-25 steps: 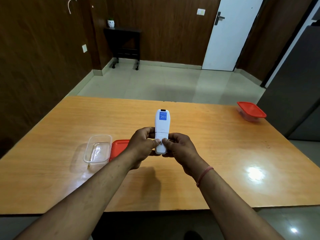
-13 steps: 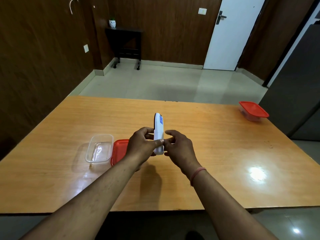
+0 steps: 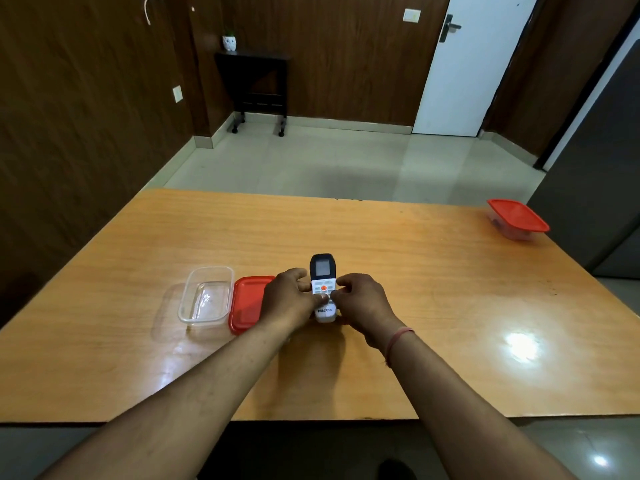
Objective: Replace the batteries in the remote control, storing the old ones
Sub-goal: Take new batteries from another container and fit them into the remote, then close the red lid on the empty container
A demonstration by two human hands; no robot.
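A white remote control (image 3: 323, 276) with a dark screen end lies face up, buttons toward me, at the middle of the wooden table (image 3: 398, 271). My left hand (image 3: 289, 299) grips its left side with the thumb on the keypad. My right hand (image 3: 362, 303) holds its right side. A clear open container (image 3: 206, 299) sits to the left, with its red lid (image 3: 246, 304) flat beside it and partly under my left hand. No loose batteries are visible.
A second clear container with a red lid on (image 3: 517, 220) stands at the table's far right corner. A grey cabinet (image 3: 588, 168) rises beside that edge. Beyond the table lies tiled floor, a dark side table (image 3: 256, 84) and a white door (image 3: 474, 64).
The remote was back side up with its blue label showing, then turned on edge, and now faces buttons up. Both hands lowered it toward the table.
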